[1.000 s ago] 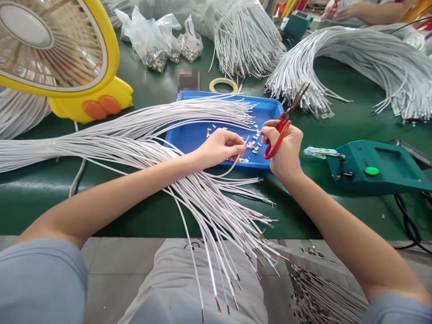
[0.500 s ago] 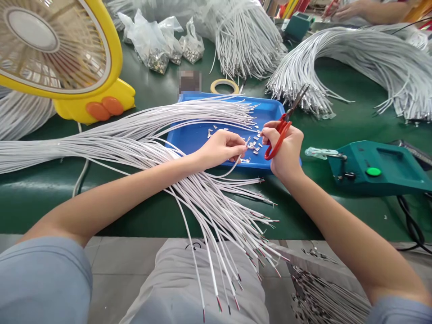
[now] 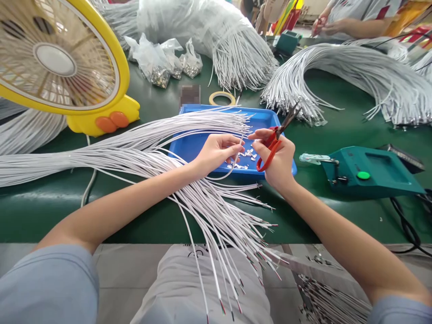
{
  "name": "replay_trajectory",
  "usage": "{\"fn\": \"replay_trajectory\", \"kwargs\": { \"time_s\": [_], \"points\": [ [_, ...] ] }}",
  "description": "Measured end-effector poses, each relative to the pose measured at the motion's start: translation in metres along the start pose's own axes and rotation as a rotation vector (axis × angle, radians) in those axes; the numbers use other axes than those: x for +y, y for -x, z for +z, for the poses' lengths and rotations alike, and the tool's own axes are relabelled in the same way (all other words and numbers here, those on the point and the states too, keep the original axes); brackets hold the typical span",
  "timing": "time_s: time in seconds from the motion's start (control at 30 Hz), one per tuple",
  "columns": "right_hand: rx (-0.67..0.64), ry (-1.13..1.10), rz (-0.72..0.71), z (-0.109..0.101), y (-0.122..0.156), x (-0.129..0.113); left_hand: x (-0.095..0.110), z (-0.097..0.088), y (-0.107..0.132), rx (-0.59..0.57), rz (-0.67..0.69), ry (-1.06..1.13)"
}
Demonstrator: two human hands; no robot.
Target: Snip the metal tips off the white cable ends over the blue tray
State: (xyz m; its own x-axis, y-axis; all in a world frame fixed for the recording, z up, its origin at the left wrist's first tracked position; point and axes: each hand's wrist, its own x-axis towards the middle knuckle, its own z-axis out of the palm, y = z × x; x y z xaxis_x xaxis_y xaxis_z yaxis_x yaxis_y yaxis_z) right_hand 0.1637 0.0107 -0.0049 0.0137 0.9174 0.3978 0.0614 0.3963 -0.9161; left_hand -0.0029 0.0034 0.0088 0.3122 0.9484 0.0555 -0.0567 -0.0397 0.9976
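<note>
Pinched between thumb and fingers of my left hand (image 3: 219,153) is one white cable (image 3: 235,163), its end pointing up over the blue tray (image 3: 178,148). My right hand (image 3: 280,162) is closed around red-handled scissors (image 3: 269,155), their dark blades pointing up and away. The right thumb and forefinger reach close to the cable end; whether they touch it I cannot tell. Small pale offcuts (image 3: 249,155) lie in the tray below. One bunch of white cables (image 3: 209,121) rests across the tray; another bunch (image 3: 216,211) fans out under my left forearm, with coloured cores at its ends.
A yellow fan (image 3: 124,58) stands at the left. Bags of small metal parts (image 3: 158,72), a tape roll (image 3: 222,98) and more cable bundles (image 3: 364,67) lie behind the tray. At right sits a green machine (image 3: 371,173). A co-worker's hands (image 3: 329,27) are across the table.
My right hand has moved closer to the left hand, its thumb and forefinger nearing the cable end. The whole view has shifted slightly, showing more of the far side.
</note>
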Motion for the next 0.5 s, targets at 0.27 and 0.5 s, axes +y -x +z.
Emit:
{"fn": "replay_trajectory", "kwargs": {
  "time_s": [0.27,0.5],
  "points": [
    [0.003,0.091,-0.127,0.002,0.003,-0.014,-0.006,-0.001,-0.002,-0.079,0.047,0.067],
    [0.001,0.125,-0.189,0.001,0.006,-0.014,-0.004,0.001,-0.002,-0.17,0.031,0.154]
  ]
}}
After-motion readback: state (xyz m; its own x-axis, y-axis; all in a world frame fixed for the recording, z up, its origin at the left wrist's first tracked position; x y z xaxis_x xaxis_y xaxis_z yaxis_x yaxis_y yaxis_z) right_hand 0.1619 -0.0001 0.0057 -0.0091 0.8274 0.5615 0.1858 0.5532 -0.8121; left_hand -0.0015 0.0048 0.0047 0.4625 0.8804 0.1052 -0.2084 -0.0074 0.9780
